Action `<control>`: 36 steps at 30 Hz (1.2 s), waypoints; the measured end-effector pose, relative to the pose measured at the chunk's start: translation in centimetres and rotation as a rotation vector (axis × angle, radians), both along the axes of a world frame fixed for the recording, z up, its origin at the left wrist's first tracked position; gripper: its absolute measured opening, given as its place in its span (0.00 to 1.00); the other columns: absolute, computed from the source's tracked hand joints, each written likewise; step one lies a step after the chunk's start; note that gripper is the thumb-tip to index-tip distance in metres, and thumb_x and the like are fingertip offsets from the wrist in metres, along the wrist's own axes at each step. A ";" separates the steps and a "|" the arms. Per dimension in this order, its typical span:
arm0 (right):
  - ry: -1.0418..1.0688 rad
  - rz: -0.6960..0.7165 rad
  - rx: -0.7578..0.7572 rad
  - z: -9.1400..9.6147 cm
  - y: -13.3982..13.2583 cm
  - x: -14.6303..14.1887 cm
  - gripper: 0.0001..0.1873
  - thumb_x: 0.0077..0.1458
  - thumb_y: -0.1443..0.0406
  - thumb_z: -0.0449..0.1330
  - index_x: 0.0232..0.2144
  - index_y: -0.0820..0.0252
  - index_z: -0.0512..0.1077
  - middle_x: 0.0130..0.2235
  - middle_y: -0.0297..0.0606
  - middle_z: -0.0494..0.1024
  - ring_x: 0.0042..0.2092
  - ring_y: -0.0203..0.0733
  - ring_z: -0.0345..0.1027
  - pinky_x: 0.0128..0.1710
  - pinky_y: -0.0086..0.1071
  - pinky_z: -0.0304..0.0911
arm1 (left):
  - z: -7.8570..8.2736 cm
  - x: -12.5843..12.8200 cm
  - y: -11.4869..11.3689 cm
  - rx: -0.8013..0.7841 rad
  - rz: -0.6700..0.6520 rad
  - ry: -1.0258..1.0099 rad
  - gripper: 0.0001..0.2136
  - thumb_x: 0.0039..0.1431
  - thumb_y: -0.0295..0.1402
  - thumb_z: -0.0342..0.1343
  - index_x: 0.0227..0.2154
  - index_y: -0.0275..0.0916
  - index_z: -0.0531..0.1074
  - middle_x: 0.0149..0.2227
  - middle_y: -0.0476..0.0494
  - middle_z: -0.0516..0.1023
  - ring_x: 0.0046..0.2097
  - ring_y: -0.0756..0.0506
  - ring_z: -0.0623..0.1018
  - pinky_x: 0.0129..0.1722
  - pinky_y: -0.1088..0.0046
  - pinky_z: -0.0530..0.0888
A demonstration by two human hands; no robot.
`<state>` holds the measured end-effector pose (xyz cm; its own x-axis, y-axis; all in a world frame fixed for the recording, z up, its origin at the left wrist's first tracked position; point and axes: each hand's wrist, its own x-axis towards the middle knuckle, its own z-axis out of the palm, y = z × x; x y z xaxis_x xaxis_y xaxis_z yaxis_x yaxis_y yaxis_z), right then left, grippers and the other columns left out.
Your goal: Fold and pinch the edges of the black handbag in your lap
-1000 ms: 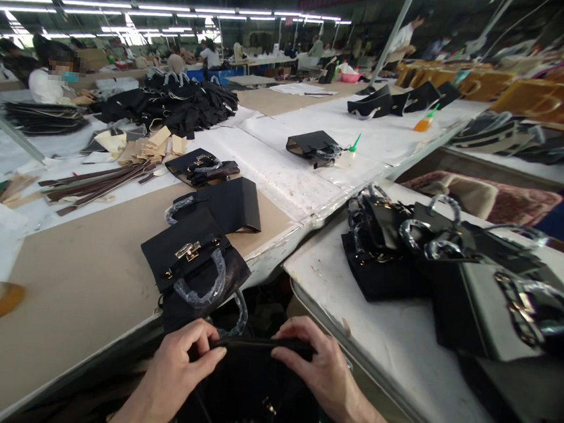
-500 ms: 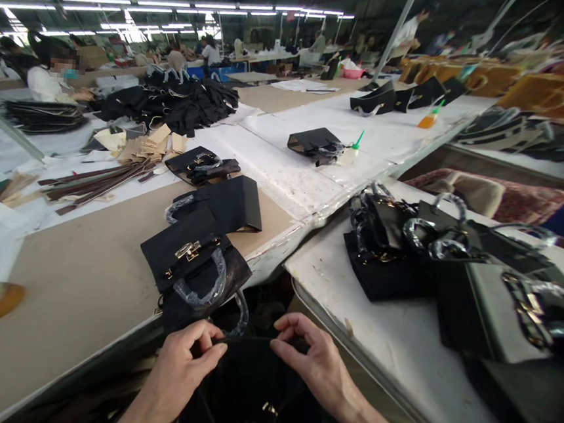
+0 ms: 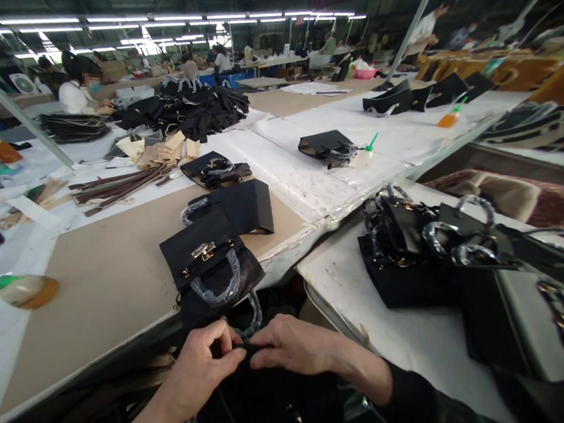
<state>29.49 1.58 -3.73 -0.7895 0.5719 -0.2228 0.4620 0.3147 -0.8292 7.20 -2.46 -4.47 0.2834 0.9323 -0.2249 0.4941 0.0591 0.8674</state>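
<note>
In my lap I hold a black handbag (image 3: pixel 270 401) by its top edge. My left hand (image 3: pixel 204 366) pinches that edge with thumb and fingers closed on it. My right hand (image 3: pixel 294 351) has its fingers pressed on the same edge, right next to the left hand's fingertips. Just beyond my hands, a finished black handbag (image 3: pixel 208 264) with a gold clasp and plastic-wrapped handle lies at the near edge of the brown table (image 3: pixel 108 282).
Several black handbags (image 3: pixel 417 249) are heaped on the white table (image 3: pixel 399 334) at right. More bags (image 3: pixel 236 204), brown straps (image 3: pixel 116 184) and a glue bottle (image 3: pixel 23 287) lie on the left table. A person (image 3: pixel 78 91) sits at the far left.
My right hand has slid left along the bag's top edge until it meets the left hand. The camera has turned slightly to the left.
</note>
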 end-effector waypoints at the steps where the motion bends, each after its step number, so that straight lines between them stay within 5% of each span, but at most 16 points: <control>1: 0.002 0.032 0.016 -0.1 0.3 -0.7 0.12 0.61 0.66 0.62 0.25 0.59 0.73 0.21 0.25 0.60 0.24 0.32 0.58 0.27 0.28 0.50 | -0.1 -0.1 0.0 0.005 0.003 0.000 0.15 0.56 0.32 0.61 0.21 0.41 0.60 0.33 0.47 0.81 0.38 0.44 0.79 0.39 0.73 0.71; 8: 0.048 0.031 0.146 0.1 0.1 -1.8 0.08 0.60 0.69 0.60 0.29 0.58 0.77 0.24 0.29 0.70 0.28 0.36 0.65 0.30 0.28 0.55 | 1.2 -1.7 -0.8 -0.023 0.057 0.110 0.09 0.55 0.33 0.64 0.22 0.40 0.71 0.37 0.47 0.83 0.43 0.42 0.79 0.44 0.71 0.70; 17: 0.053 -0.019 0.017 2.9 -1.3 -0.2 0.10 0.60 0.69 0.57 0.33 0.57 0.78 0.24 0.29 0.70 0.28 0.36 0.64 0.30 0.27 0.57 | 1.9 -1.6 -2.0 0.023 0.058 0.174 0.08 0.56 0.36 0.63 0.25 0.41 0.73 0.33 0.47 0.82 0.38 0.42 0.79 0.41 0.70 0.70; 24: 0.117 -0.057 -0.060 2.0 -1.4 0.6 0.10 0.62 0.68 0.56 0.33 0.58 0.78 0.23 0.27 0.63 0.27 0.34 0.59 0.29 0.26 0.55 | 1.4 -0.7 -1.7 0.063 0.063 0.172 0.11 0.57 0.33 0.61 0.23 0.41 0.65 0.29 0.49 0.78 0.33 0.45 0.77 0.36 0.73 0.69; 29: 0.141 -0.036 -0.055 1.3 -1.3 1.0 0.10 0.64 0.67 0.56 0.32 0.58 0.77 0.24 0.27 0.63 0.26 0.33 0.58 0.29 0.26 0.55 | 0.6 -0.3 -1.4 -0.042 0.116 0.086 0.13 0.56 0.33 0.61 0.31 0.44 0.59 0.27 0.56 0.72 0.30 0.49 0.71 0.31 0.76 0.65; 36: 0.033 0.036 0.005 -0.1 0.1 -1.6 0.04 0.57 0.63 0.68 0.33 0.58 0.80 0.24 0.27 0.69 0.28 0.36 0.65 0.29 0.26 0.55 | 1.7 -1.1 -0.6 -0.141 -0.006 0.038 0.07 0.53 0.30 0.63 0.30 0.40 0.68 0.26 0.58 0.69 0.30 0.51 0.67 0.29 0.77 0.60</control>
